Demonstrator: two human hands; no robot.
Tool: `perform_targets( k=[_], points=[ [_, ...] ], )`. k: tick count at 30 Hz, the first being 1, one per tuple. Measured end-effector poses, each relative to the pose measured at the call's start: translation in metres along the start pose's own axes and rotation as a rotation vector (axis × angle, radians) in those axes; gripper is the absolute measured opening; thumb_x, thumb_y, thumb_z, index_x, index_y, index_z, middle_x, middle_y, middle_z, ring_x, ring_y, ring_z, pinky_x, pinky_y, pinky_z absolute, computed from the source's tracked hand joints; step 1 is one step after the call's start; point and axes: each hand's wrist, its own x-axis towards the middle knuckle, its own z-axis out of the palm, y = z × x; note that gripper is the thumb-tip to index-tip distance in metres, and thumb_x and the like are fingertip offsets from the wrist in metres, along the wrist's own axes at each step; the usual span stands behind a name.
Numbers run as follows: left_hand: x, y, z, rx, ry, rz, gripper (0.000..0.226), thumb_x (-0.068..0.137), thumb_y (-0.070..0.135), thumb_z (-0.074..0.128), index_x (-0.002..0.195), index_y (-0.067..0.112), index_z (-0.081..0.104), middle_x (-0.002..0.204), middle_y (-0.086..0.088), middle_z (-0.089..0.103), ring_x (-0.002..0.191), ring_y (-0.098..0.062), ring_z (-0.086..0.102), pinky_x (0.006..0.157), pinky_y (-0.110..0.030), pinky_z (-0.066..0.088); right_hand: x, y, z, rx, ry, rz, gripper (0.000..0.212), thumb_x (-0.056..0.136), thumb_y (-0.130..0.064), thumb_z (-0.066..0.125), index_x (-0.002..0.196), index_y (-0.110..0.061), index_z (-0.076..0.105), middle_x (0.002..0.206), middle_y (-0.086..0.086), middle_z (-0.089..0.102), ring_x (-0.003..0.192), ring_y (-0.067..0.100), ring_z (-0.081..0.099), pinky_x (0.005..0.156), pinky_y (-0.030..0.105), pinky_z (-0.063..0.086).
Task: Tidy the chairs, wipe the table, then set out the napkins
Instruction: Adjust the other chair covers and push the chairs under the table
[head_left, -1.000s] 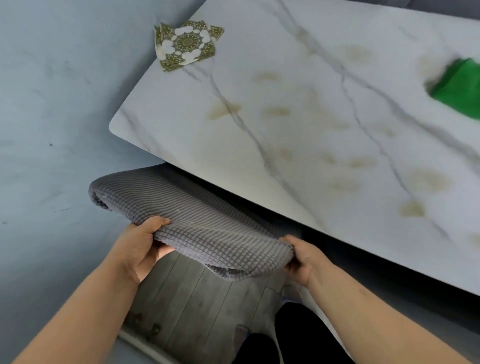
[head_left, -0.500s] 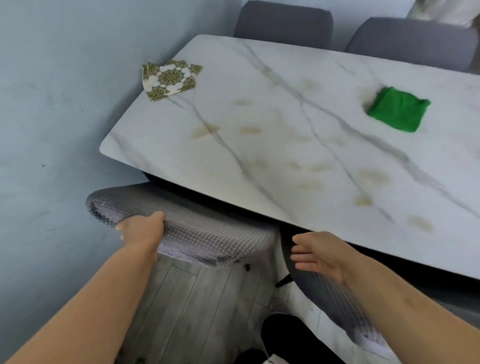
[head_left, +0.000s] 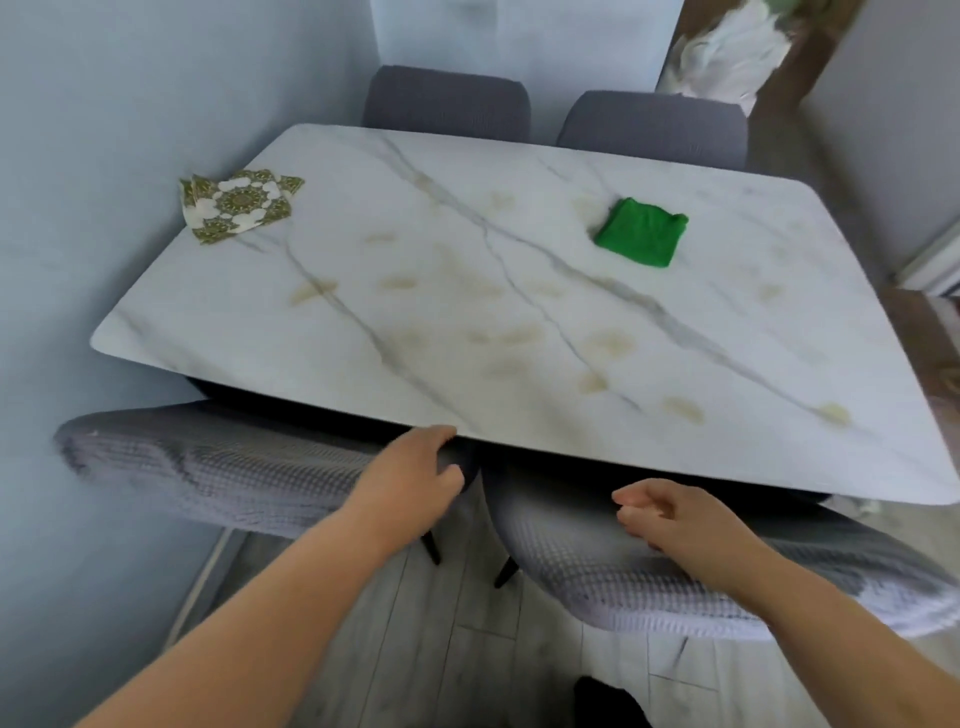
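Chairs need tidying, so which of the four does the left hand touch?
The near chair by the wall: the left hand holds its backrest end. The other near chair lies under the right hand.

- Your left hand (head_left: 415, 483) reaches forward, arm extended, fingers curled over the chair back (head_left: 208, 467).
- Your right hand (head_left: 670, 519) hovers, fingers loosely curled, holding nothing.
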Motion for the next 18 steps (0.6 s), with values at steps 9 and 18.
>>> perform_targets(
  k=[9, 18],
  points=[
    [-0.012, 0.056, 0.073, -0.472, -0.474, -0.707, 0.049, 0.089, 0.044, 0.058, 0.12, 0.007, 0.047, 0.109, -0.021, 0.06, 0.093, -0.035, 0.065, 0.075, -0.043, 0.058, -0.032, 0.05, -0.052, -0.523, -0.248, -0.225, 0.075, 0.058, -0.086, 0.055, 0.125, -0.053, 0.044, 0.114, -0.038, 0.05, 0.106, -0.011, 0.048, 0.09, 0.018, 0.039],
    [-0.008, 0.085, 0.113, -0.856, -0.393, -0.948, 0.009, 0.092, 0.002, 0.054, 0.093, -0.007, 0.056, 0.067, -0.017, 0.069, 0.058, -0.028, 0.068, 0.043, -0.036, 0.057, -0.038, 0.094, -0.071, -0.815, -0.2, -0.406, 0.056, 0.089, -0.031, 0.058, 0.139, -0.039, 0.036, 0.132, -0.016, 0.057, 0.116, 0.01, 0.056, 0.097, 0.031, 0.044]
  ],
)
